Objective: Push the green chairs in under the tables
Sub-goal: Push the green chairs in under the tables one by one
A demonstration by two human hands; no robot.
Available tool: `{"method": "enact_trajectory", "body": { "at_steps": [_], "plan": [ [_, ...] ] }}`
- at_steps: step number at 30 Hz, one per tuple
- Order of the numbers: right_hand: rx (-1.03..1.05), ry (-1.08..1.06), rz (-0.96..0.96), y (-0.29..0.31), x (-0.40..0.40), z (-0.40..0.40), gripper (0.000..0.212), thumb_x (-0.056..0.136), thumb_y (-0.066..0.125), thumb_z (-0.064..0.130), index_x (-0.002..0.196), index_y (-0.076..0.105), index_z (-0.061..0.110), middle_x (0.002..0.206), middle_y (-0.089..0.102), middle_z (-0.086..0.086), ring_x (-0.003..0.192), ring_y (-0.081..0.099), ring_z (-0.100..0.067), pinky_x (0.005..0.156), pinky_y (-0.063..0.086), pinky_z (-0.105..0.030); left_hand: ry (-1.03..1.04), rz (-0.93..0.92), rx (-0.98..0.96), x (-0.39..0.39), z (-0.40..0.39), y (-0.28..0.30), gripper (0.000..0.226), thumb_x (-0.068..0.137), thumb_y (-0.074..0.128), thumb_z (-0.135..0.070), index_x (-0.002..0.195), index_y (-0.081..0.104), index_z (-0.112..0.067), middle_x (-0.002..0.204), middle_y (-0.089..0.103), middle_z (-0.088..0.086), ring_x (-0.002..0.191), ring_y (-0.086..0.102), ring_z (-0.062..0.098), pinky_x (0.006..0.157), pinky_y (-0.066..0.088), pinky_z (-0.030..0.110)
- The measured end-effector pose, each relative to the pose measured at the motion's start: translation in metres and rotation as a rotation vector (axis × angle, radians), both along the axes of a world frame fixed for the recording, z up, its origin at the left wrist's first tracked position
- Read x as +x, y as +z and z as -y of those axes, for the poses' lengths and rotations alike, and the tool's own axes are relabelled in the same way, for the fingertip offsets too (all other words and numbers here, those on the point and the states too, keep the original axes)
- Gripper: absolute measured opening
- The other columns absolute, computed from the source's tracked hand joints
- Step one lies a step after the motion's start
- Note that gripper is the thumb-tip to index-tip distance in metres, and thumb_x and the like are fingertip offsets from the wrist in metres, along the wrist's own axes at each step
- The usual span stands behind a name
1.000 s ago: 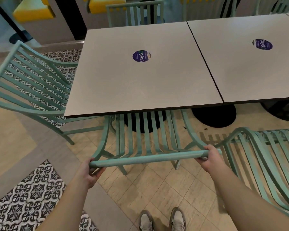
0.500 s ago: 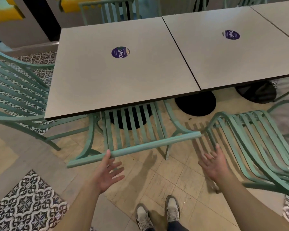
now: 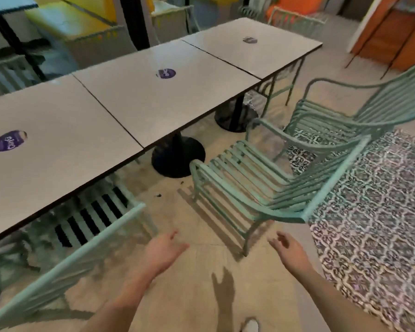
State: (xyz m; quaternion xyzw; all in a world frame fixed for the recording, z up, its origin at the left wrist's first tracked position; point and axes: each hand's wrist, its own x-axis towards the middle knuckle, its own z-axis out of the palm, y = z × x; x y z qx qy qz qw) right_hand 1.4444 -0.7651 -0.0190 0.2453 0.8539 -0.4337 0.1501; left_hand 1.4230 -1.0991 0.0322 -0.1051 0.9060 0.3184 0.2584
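At lower centre of the frame, both your hands hang empty between two green chairs.

At lower left, the tucked chair (image 3: 65, 238) sits with its seat under the nearest table (image 3: 58, 140), only its top rail showing along the table edge. Your left hand (image 3: 162, 252) is just right of that rail, fingers loosely spread, gripping nothing. Your right hand (image 3: 289, 251) is at lower centre-right, fingers relaxed and apart, also holding nothing, just below the back rail of the second chair (image 3: 261, 178). That chair stands clear of the middle table (image 3: 168, 97), angled on the tiled floor (image 3: 194, 283). Farther right, a third chair (image 3: 359, 109) stands well out from the far table (image 3: 252, 49), partly over the patterned floor (image 3: 374, 212). The picture is blurred.
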Motion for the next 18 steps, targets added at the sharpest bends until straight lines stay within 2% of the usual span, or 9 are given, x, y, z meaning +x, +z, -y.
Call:
{"method": "enact_trajectory", "body": {
  "at_steps": [2, 6, 9, 11, 14, 18],
  "plan": [
    [0.219, 0.186, -0.028, 0.011, -0.002, -0.046, 0.055, 0.088, 0.061, 0.047, 0.132, 0.053, 0.016, 0.133, 0.057, -0.005, 0.122, 0.052, -0.023, 0.101, 0.038, -0.034, -0.170, -0.090, -0.115, -0.023, -0.045, 0.016, 0.059, 0.090, 0.058, -0.048, 0.142, 0.044, -0.023, 0.138, 0.054, 0.001, 0.123, 0.053, 0.019, 0.099, 0.041, 0.029],
    [0.454, 0.283, -0.172, 0.039, -0.020, -0.155, 0.054, 0.087, 0.063, 0.046, 0.131, 0.054, 0.016, 0.131, 0.058, -0.005, 0.123, 0.050, -0.023, 0.100, 0.037, -0.032, -0.462, -0.287, -0.138, -0.074, -0.168, 0.037, 0.057, 0.091, 0.054, -0.052, 0.141, 0.044, -0.027, 0.139, 0.052, -0.002, 0.123, 0.052, 0.017, 0.100, 0.044, 0.033],
    [0.612, 0.423, -0.289, 0.060, -0.052, -0.203, 0.055, 0.085, 0.063, 0.048, 0.129, 0.054, 0.016, 0.126, 0.058, -0.005, 0.118, 0.052, -0.025, 0.098, 0.041, -0.036, -0.641, -0.356, -0.232, -0.099, -0.239, 0.041, 0.061, 0.091, 0.050, -0.055, 0.141, 0.044, -0.020, 0.135, 0.054, 0.003, 0.120, 0.053, 0.021, 0.099, 0.046, 0.039],
    [0.681, 0.531, -0.335, 0.070, -0.075, -0.221, 0.059, 0.084, 0.061, 0.050, 0.131, 0.054, 0.014, 0.127, 0.058, -0.006, 0.117, 0.052, -0.024, 0.101, 0.041, -0.036, -0.744, -0.387, -0.306, -0.112, -0.282, 0.042, 0.062, 0.092, 0.047, -0.056, 0.140, 0.044, -0.017, 0.132, 0.054, 0.006, 0.119, 0.053, 0.024, 0.097, 0.046, 0.040],
    [0.740, 0.637, -0.389, 0.076, -0.105, -0.236, 0.063, 0.085, 0.063, 0.047, 0.135, 0.051, 0.011, 0.136, 0.053, -0.009, 0.128, 0.046, -0.027, 0.109, 0.034, -0.039, -0.834, -0.388, -0.354, -0.131, -0.331, 0.037, 0.060, 0.092, 0.045, -0.057, 0.137, 0.044, -0.018, 0.128, 0.054, 0.005, 0.117, 0.053, 0.026, 0.090, 0.048, 0.039],
    [0.784, 0.771, -0.387, 0.065, -0.151, -0.268, 0.063, 0.086, 0.059, 0.049, 0.139, 0.046, 0.016, 0.140, 0.049, -0.009, 0.133, 0.040, -0.028, 0.112, 0.028, -0.039, -0.892, -0.349, -0.388, -0.162, -0.385, 0.016, 0.061, 0.091, 0.042, -0.058, 0.140, 0.042, -0.021, 0.133, 0.052, 0.004, 0.120, 0.052, 0.028, 0.094, 0.045, 0.041]
  ]
}}
